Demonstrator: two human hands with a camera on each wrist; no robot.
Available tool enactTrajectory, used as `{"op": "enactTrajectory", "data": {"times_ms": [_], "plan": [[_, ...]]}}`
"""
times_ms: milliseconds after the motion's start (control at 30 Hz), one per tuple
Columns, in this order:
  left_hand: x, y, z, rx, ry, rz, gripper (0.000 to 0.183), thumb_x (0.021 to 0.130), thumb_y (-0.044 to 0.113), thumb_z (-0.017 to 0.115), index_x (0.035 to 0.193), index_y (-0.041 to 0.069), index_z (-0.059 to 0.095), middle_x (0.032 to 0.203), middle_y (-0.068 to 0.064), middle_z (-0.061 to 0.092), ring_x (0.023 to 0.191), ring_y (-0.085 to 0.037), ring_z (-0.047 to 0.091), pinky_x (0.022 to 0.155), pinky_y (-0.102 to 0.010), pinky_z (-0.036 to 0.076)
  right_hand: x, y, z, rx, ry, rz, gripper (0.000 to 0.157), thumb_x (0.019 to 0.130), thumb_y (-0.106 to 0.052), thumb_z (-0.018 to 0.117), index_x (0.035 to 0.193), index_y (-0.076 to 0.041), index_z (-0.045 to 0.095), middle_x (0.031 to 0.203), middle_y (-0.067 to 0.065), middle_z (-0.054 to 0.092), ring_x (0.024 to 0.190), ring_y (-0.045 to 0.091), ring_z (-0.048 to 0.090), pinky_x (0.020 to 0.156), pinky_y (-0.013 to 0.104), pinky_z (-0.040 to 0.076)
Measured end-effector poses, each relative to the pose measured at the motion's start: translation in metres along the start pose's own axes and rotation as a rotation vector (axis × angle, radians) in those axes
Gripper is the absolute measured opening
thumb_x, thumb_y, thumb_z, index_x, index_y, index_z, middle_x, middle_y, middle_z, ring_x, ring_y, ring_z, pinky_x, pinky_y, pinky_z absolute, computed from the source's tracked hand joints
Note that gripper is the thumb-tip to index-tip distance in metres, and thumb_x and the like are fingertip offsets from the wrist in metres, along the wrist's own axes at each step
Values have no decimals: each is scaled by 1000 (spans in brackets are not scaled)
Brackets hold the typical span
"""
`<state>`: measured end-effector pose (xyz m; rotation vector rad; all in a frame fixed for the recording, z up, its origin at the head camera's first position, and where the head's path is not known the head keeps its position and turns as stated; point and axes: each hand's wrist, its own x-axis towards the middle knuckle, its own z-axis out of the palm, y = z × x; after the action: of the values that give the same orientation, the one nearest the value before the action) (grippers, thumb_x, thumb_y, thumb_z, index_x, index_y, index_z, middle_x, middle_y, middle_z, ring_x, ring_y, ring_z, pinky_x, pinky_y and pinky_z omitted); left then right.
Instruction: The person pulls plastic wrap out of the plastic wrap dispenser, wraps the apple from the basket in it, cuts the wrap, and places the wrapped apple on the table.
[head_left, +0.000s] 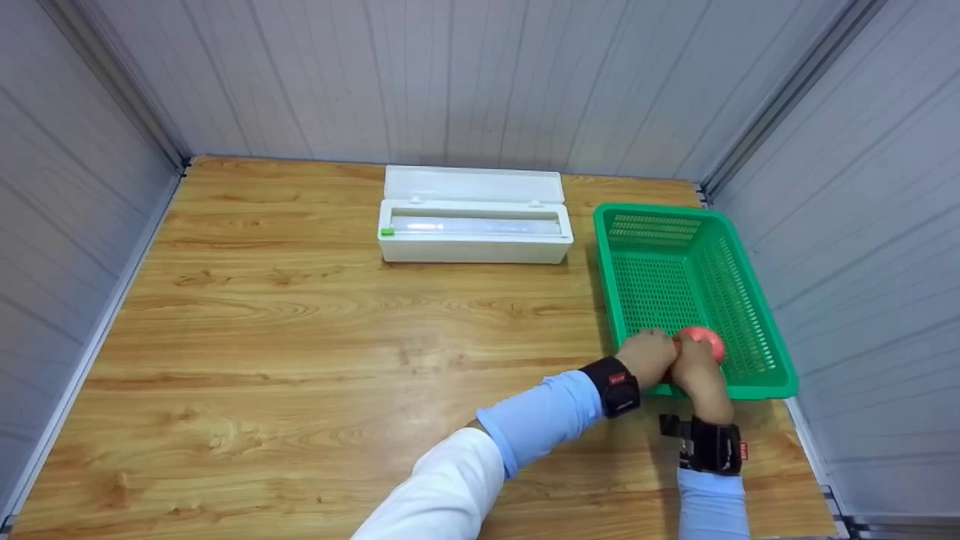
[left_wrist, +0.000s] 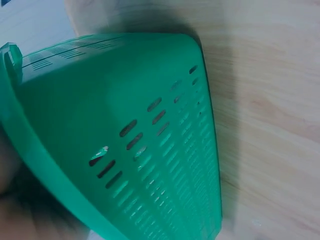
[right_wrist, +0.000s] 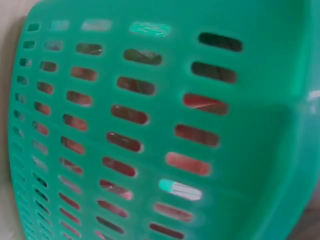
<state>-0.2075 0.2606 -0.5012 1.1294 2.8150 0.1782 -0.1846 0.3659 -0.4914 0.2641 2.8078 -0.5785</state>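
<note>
In the head view both hands reach over the near rim of a green plastic basket [head_left: 651,211]. The left hand [head_left: 646,355] is bent down at the near left corner, its fingertips hidden. Close against it, the right hand [head_left: 699,375] holds a smooth pink-red round object [head_left: 709,342], which it partly covers. A bit of orange-red shows between the hands; which hand touches it is unclear. The left wrist view shows the basket's outer wall [left_wrist: 100,100]. In the right wrist view, reddish and skin-toned patches show through the slots of the basket wall [right_wrist: 260,150].
A white cling film dispenser [head_left: 476,251] with its lid [head_left: 472,182] raised stands at the back middle of the wooden table [head_left: 300,360]. A small green slider [head_left: 387,232] sits at its left end. Grey panel walls [head_left: 450,82] enclose the back and sides.
</note>
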Motion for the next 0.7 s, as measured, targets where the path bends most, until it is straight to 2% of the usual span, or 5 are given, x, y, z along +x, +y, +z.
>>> {"op": "enactTrajectory", "data": {"times_ms": [133,300,367,500,700], "plan": [[-5,-11,-2,-62,64,87,19,92,17,55,107,22,66,103,3,63,94,-10,58,79,-22,51,-3,-5,1,3,18,-28,36,93,-5,33,123,14,42,118,42,45,107,52,48,84,60,44],[-12,-25,-7,-124,179,155,16,91,21,58,104,17,66,100,4,61,95,-9,57,82,-19,48,-7,-10,-1,-2,64,-64,35,96,-10,30,112,15,47,105,39,52,93,47,54,74,54,47],[-14,-31,-8,-131,239,170,18,91,20,57,107,16,66,103,4,61,99,-9,56,85,-18,48,-9,-14,-4,-9,62,-43,39,96,-13,31,117,16,45,111,41,48,97,49,53,75,56,47],[-17,-46,-10,-129,345,198,24,91,13,55,114,14,64,111,2,62,107,-10,56,93,-17,45,-15,-24,-10,-3,59,21,49,98,-21,33,134,12,34,132,42,29,115,54,42,83,62,45],[-24,-79,-18,-153,502,196,26,92,9,50,113,12,65,113,-1,63,107,-13,57,95,-20,44,-22,-52,-16,42,186,-1,46,97,-18,39,136,7,36,137,37,27,116,52,42,86,60,43]]}}
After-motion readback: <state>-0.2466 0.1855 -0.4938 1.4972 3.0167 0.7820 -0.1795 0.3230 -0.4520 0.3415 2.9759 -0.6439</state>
